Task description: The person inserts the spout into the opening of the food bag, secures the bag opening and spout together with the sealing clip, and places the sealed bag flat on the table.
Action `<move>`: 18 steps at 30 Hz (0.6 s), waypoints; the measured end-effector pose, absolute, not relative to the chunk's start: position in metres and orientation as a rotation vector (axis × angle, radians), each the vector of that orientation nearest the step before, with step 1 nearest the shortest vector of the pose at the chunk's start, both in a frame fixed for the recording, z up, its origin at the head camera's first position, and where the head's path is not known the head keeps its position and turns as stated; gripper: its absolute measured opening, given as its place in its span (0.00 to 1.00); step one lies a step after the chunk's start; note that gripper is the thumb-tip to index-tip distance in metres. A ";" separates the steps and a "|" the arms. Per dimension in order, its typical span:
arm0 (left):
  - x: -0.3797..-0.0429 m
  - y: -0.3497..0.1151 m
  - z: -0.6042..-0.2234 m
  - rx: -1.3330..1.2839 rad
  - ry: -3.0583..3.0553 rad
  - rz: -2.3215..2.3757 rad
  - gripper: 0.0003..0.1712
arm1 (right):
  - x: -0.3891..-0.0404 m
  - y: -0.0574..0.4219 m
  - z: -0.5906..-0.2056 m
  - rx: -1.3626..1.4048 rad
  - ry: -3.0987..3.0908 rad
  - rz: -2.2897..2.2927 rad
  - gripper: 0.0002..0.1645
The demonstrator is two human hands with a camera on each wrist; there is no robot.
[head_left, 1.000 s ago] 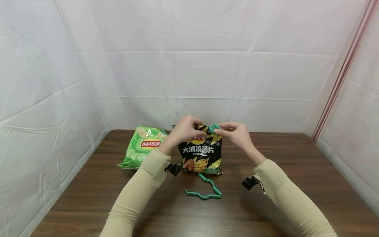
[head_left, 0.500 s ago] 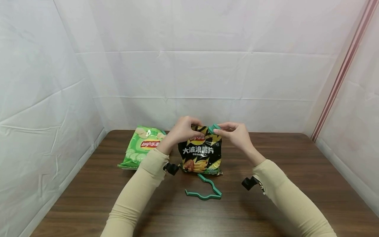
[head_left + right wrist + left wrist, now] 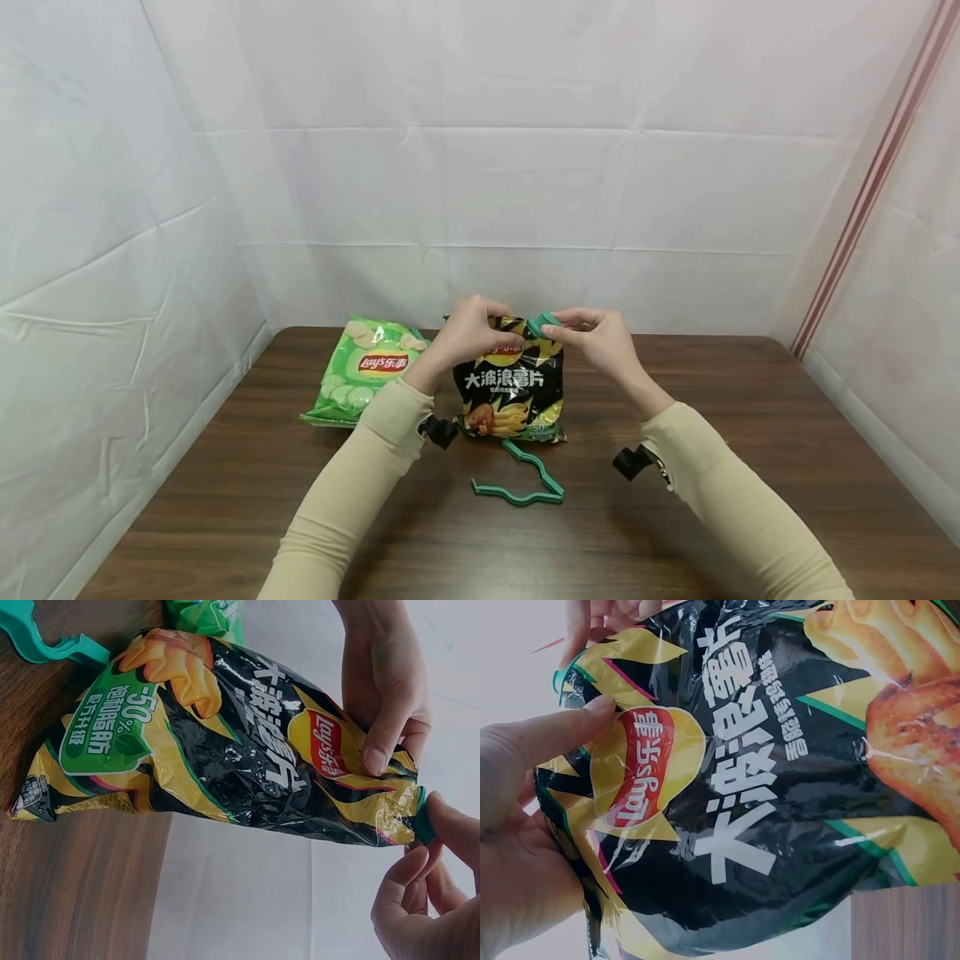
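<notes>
A black and yellow bag of potato chips (image 3: 510,387) stands upright at the back middle of the table. My left hand (image 3: 471,332) pinches its top edge, thumb across the front near the logo and fingers behind, as the left wrist view shows. At the bag's top right corner is a small teal bag clip (image 3: 424,816). The thumb and fingers of my right hand (image 3: 596,337) pinch this clip, which sits right at the bag's edge. Part of the clip is hidden by the fingers.
A green bag of chips (image 3: 363,379) leans at the left, partly behind my left arm. In front of the black bag, a teal bag clip (image 3: 525,498) lies spread in a V on the brown wooden table (image 3: 675,517). White sheeting (image 3: 525,183) rises behind and at both sides.
My left hand shifts slightly left and back again at the bag's top, and the bag's upper part moves a little with it. My right hand stays on the clip.
</notes>
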State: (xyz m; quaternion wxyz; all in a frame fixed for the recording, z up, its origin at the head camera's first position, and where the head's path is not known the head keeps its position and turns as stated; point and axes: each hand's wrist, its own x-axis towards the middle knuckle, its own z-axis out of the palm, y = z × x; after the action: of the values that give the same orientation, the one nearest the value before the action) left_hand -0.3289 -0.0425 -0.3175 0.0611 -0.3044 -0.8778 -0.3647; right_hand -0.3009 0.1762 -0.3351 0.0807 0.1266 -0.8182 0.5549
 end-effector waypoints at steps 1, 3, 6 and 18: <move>-0.329 -0.042 -0.317 -0.916 -2.656 -1.108 0.06 | -0.301 0.176 -0.335 0.380 -2.450 1.655 0.25; -0.328 -0.041 -0.316 -0.904 -2.657 -1.120 0.06 | -0.303 0.176 -0.335 0.378 -2.458 1.647 0.25; -0.328 -0.040 -0.316 -0.881 -2.659 -1.131 0.07 | -0.305 0.177 -0.335 0.373 -2.468 1.645 0.25; -0.327 -0.039 -0.319 -0.833 -2.629 -1.145 0.09 | -0.277 0.166 -0.308 0.363 -2.488 1.639 0.21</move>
State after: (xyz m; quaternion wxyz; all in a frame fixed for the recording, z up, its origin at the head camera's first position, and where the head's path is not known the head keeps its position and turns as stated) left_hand -0.3274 -0.0391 -0.3188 0.0776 -0.2782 -0.8777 -0.3824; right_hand -0.2767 0.1660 -0.3082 0.0699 0.1205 -0.8270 0.5447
